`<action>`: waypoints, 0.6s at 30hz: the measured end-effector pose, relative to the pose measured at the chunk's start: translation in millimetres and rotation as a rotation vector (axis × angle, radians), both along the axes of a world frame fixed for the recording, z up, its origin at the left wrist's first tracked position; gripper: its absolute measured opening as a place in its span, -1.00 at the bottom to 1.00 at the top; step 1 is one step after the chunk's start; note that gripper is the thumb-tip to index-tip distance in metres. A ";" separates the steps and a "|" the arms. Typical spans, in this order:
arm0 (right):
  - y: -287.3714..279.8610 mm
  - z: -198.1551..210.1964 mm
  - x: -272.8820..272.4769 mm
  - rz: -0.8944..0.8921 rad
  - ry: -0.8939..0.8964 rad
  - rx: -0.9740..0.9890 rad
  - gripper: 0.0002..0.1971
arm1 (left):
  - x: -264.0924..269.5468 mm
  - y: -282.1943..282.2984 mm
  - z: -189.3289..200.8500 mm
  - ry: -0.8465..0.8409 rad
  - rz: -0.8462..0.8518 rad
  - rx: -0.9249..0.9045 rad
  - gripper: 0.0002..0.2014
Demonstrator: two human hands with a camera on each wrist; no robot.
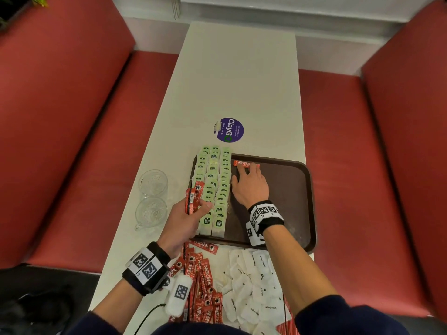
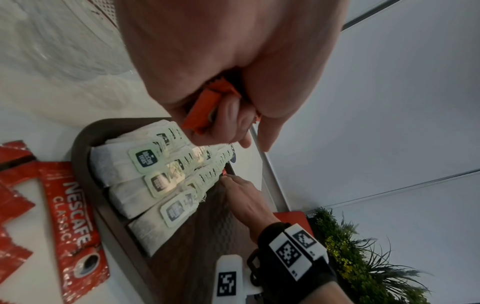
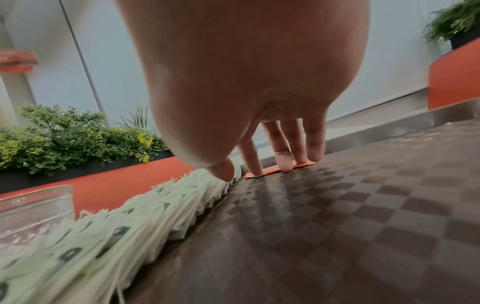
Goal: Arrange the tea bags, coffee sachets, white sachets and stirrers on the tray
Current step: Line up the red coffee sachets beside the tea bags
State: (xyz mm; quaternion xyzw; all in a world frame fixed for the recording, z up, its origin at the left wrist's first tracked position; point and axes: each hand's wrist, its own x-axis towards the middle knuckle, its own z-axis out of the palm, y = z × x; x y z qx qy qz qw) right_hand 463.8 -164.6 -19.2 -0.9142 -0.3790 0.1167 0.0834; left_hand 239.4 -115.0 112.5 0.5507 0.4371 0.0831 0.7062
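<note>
A brown tray (image 1: 292,189) lies on the white table, with three rows of green-tagged tea bags (image 1: 214,184) along its left side. My right hand (image 1: 249,180) lies flat on the tray, its straight fingertips (image 3: 284,164) pressing one red coffee sachet (image 1: 242,163) at the far edge beside the tea bags. My left hand (image 1: 191,211) grips a bunch of red coffee sachets (image 1: 193,198) above the tray's left rim; they show orange-red in the palm (image 2: 207,107). Loose coffee sachets (image 1: 203,286) and white sachets (image 1: 254,286) are heaped on the table near me.
Two clear glass mugs (image 1: 152,199) stand on the table left of the tray. A round purple sticker (image 1: 228,130) lies beyond the tray. Red bench seats (image 1: 72,141) flank the narrow table. Bare tray surface (image 3: 363,205) spreads right of the tea bags.
</note>
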 end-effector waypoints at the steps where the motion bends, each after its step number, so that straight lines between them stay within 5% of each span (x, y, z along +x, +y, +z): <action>1: 1.9 -0.5 0.6 0.004 -0.003 0.000 -0.42 | -0.1 0.8 -2.3 0.001 0.004 0.008 -0.67; 14: 1.9 27.0 5.4 -0.039 0.008 0.163 -0.57 | -4.3 6.0 -18.8 -0.023 -0.022 0.064 -0.85; 18: -12.3 80.1 -18.8 -0.023 0.439 0.419 -0.62 | -5.1 4.4 -22.8 -0.032 -0.075 0.086 -0.74</action>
